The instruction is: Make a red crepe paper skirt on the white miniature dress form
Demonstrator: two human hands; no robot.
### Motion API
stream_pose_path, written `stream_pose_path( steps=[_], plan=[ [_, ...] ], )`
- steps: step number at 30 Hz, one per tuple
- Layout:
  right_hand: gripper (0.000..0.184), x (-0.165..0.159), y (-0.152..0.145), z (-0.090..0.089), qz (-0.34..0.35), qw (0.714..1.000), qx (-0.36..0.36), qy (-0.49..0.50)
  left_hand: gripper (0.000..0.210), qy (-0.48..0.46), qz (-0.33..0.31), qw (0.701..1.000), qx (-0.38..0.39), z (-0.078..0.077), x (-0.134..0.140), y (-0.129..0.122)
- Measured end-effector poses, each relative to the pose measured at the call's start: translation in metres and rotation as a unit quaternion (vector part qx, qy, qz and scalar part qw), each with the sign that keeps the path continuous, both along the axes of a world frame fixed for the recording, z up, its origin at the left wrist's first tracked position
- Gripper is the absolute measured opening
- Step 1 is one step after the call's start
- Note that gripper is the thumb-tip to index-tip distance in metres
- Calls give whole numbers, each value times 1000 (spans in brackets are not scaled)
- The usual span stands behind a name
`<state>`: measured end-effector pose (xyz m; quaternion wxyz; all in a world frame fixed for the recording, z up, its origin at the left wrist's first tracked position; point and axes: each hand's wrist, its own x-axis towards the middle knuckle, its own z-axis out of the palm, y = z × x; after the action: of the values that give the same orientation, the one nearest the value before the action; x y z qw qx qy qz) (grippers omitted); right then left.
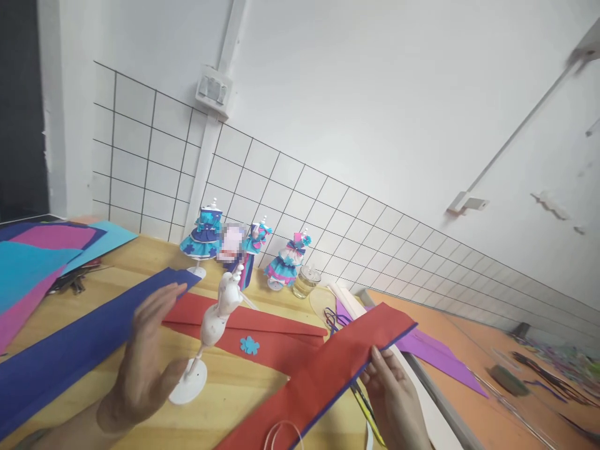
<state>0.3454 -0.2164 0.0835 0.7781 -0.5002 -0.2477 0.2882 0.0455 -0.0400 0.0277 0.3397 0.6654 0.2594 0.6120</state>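
My right hand (391,390) pinches the edge of a long red fabric strip (323,369) trimmed with dark blue, near its far end. The strip slants down to the bottom of the view, where a thin pale loop (284,431) lies over it. On the left, my left hand (145,356) is raised with fingers stretched and thumb apart, holding nothing. Beside it stands a small white mannequin (213,325) on a round base. More red fabric (210,309) lies behind the mannequin, with a light blue flower cutout (250,345) on it. A dark blue strip (79,344) passes behind my left hand.
Mannequins in layered dresses (204,234) stand at the back near a glass (307,281). Coloured sheets (37,256) pile up at left. Blue-handled scissors (335,319) and a yellow cutter (368,412) lie near the red strip. Purple fabric (435,356) crosses the orange surface at right.
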Motion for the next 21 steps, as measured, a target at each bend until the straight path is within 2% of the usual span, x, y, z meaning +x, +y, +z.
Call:
stream_pose_path(
  steps=[2,3,6,8,9,11,13,15,17,21],
  plan=[
    [22,-5,0,14,10,999,30,3,62,39,12,991,127,0,-2,-14],
    [21,-8,0,22,17,999,39,2,59,63,-3,983,173,-1,0,-23],
    [23,-18,-1,48,29,998,57,-20,57,131,-117,961,215,1,15,-48],
    [25,-24,-2,65,25,996,69,-48,58,170,-176,960,135,11,32,-57],
    [25,-28,-2,73,22,995,75,-62,62,180,-191,963,64,19,42,-59],
    [25,-33,-3,88,25,993,82,-81,69,198,-241,948,-64,37,62,-59],
    [22,-36,-3,102,43,990,91,-98,74,195,-285,928,-141,55,79,-56],
    [18,-35,-1,117,55,985,110,-119,72,174,-337,910,-170,69,94,-54],
    [16,-30,0,134,50,977,142,-150,57,161,-393,888,-176,78,104,-54],
    [15,-5,-6,170,-3,960,202,-193,33,192,-450,850,-197,84,111,-57]
  ],
)
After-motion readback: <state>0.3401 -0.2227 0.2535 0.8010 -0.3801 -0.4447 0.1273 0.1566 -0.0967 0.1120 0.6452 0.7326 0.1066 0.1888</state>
